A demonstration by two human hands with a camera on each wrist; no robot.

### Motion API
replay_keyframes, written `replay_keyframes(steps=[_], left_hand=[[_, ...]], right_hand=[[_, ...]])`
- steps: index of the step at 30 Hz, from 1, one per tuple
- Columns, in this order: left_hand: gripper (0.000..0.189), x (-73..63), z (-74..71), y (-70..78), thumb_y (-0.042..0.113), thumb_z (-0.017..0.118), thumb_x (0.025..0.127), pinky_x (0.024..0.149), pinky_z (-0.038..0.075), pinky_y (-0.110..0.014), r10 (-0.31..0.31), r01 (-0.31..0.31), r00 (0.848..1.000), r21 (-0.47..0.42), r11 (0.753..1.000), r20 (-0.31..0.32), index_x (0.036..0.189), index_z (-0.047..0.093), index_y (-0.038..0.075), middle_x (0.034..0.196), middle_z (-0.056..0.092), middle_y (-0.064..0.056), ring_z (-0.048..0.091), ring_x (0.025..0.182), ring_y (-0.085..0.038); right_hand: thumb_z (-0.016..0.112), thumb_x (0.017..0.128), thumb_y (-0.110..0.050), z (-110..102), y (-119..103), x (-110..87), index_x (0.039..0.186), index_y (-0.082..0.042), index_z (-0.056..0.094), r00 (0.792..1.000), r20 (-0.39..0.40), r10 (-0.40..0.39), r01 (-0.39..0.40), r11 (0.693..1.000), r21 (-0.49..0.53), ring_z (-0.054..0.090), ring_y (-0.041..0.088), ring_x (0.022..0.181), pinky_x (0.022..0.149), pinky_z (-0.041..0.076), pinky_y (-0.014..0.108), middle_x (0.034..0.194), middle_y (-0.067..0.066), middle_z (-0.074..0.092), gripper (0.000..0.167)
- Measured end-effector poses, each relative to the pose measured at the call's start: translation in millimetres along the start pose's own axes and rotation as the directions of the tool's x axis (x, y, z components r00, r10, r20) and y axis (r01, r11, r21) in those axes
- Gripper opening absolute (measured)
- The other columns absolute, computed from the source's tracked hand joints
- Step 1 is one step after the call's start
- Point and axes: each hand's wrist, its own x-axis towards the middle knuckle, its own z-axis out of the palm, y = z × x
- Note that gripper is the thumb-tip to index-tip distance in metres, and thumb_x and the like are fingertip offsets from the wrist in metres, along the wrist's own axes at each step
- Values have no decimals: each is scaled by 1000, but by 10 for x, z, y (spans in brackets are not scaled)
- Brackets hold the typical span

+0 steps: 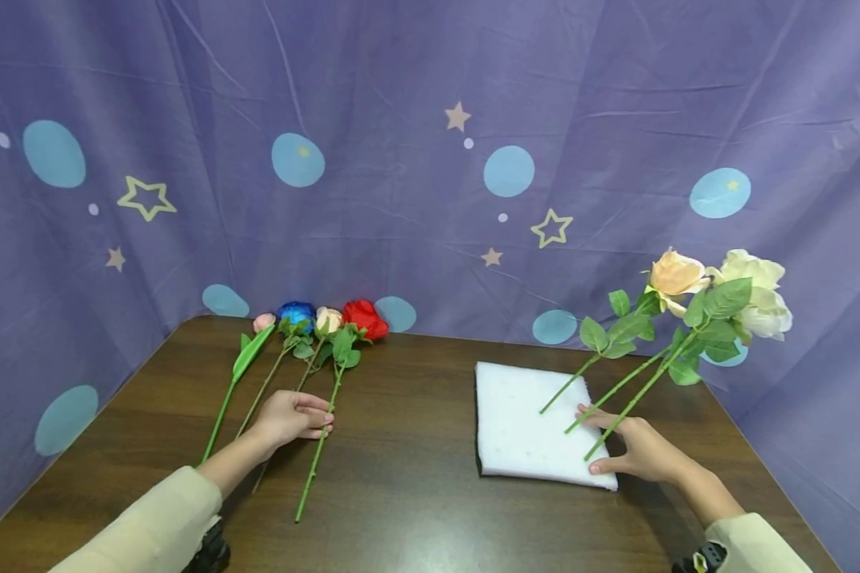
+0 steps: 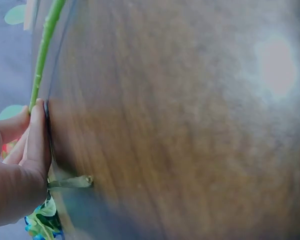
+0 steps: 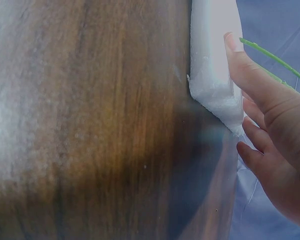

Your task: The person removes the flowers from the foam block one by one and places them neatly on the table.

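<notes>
My left hand (image 1: 290, 418) pinches the green stem of the red rose (image 1: 364, 318) between thumb and fingers; the left wrist view shows the stem (image 2: 45, 52) rising from the fingertips. Beside it on the table lie a cream rose (image 1: 328, 320), a blue rose (image 1: 297, 314) and a pink tulip (image 1: 263, 322). At the right, my right hand (image 1: 641, 450) rests at the right edge of a white foam block (image 1: 519, 422), its thumb (image 3: 245, 65) and index finger on the top face. A peach rose (image 1: 676, 274) and white roses (image 1: 760, 294) stand slanted in the foam, leaning right.
The brown wooden table (image 1: 401, 493) runs back to a purple curtain (image 1: 401, 159) with stars and dots. The foam block has small holes in its top. Leaves of the standing flowers hang above my right hand.
</notes>
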Motion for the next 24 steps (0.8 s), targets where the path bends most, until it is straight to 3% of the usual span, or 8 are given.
replay_keyframes(steps=[8, 12, 15, 19, 24], left_hand=[[35, -1, 8, 57, 2, 69, 84, 72, 62, -29, 33, -30, 999, 93, 995, -34, 113, 61, -16, 96, 74, -22, 72, 78, -12], [36, 9, 9, 114, 9, 72, 83, 69, 58, -22, 80, -63, 994, 205, 977, -76, 112, 64, -11, 98, 74, -19, 70, 78, -8], [37, 23, 34, 181, 14, 73, 83, 69, 54, -19, 101, -69, 989, 274, 959, -105, 113, 65, -6, 101, 74, -18, 70, 84, -12], [37, 66, 105, 294, 16, 72, 84, 70, 54, -20, 123, -78, 984, 305, 949, -131, 114, 65, -4, 107, 73, -18, 70, 94, -23], [37, 158, 243, 442, 15, 72, 84, 69, 53, -18, 161, -117, 979, 301, 946, -126, 115, 64, -4, 108, 72, -19, 70, 96, -25]], right_hand=[[80, 69, -47, -6, -7, 2, 122, -6, 64, 1000, 5, -1, 1, 1000, 0, 60, 27, 120, 98, 40, 6, 131, 15, 62, 69], [79, 69, -48, 0, -7, 0, 122, -5, 64, 1000, 11, 2, -2, 1000, 5, 59, 27, 120, 98, 38, 4, 131, 16, 62, 70], [79, 69, -48, 2, 1, 6, 122, -5, 64, 1000, 10, 0, 0, 1000, 3, 59, 28, 120, 98, 38, 3, 131, 16, 62, 70], [80, 69, -46, 4, 15, 22, 122, -5, 65, 1000, 6, -1, 1, 1000, -2, 59, 26, 120, 99, 35, 1, 130, 15, 62, 68], [81, 69, -44, 5, 19, 17, 121, -5, 65, 1000, 9, -5, 5, 1000, -5, 59, 25, 121, 99, 35, 2, 130, 16, 63, 67]])
